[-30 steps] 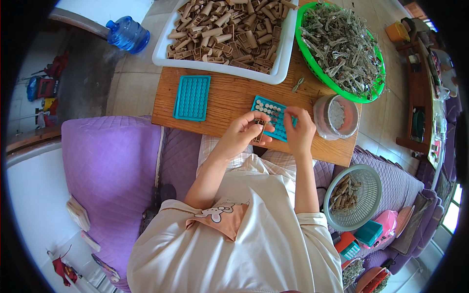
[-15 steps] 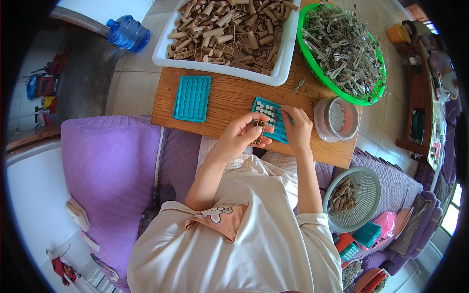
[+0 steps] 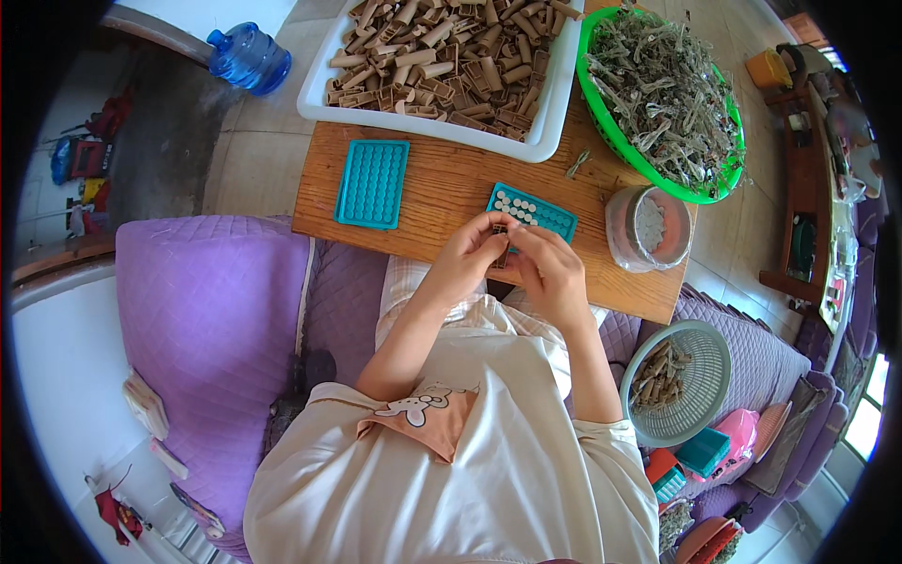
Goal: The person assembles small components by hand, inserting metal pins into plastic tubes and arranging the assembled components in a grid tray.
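Note:
Over the near edge of the wooden table, my left hand (image 3: pixel 466 257) grips a small brown plastic housing (image 3: pixel 499 258), mostly covered by the fingers. My right hand (image 3: pixel 552 274) is closed in a pinch at the top of that housing, its fingertips touching it or nearly so. Whatever sits between the right fingertips is too small and hidden to name. Just beyond both hands lies a teal tray (image 3: pixel 558 226) with rows of round pockets. Several small white discs (image 3: pixel 514 204) fill pockets on its left side. The hands cover its near left part.
Another teal tray (image 3: pixel 372 184) lies on the table (image 3: pixel 435 191) at left. Behind stands a white bin (image 3: pixel 537 148) of brown housings; a green basket (image 3: pixel 601 119) of tangled wired parts is at back right. A tub (image 3: pixel 617 246) with white contents stands right. Below it is a grey basket (image 3: pixel 711 414).
My right hand has moved left and nearer, from over the tray to the brown housing. My left hand keeps hold of the housing. The tray sits slightly turned and farther right.

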The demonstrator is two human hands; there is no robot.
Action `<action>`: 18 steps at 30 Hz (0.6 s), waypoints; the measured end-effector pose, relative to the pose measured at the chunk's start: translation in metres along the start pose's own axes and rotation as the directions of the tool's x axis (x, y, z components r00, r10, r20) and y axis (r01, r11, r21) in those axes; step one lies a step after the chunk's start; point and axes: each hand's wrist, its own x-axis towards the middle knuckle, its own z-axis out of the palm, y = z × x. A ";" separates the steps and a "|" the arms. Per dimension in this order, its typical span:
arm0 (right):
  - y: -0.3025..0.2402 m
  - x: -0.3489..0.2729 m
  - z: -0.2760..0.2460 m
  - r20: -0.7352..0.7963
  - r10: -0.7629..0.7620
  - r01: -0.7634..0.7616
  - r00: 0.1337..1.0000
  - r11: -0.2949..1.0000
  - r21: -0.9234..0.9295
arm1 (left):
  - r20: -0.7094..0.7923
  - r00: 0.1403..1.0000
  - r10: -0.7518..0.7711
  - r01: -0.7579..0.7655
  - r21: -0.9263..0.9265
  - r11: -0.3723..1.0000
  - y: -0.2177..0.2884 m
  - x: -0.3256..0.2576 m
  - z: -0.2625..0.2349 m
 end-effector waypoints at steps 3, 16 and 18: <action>0.018 -0.008 0.005 -0.083 0.497 -0.469 0.864 0.854 0.225 | -0.045 0.998 -0.040 0.039 -0.023 0.999 0.005 -0.002 -0.002; 0.057 -0.017 0.030 0.051 0.432 -0.414 0.900 0.887 -0.206 | -0.040 0.997 -0.071 0.072 0.045 0.996 0.007 -0.008 -0.010; 0.048 -0.014 0.025 -0.022 0.463 -0.463 0.886 0.885 -0.050 | -0.015 0.998 -0.057 0.058 0.047 0.997 0.008 -0.010 -0.009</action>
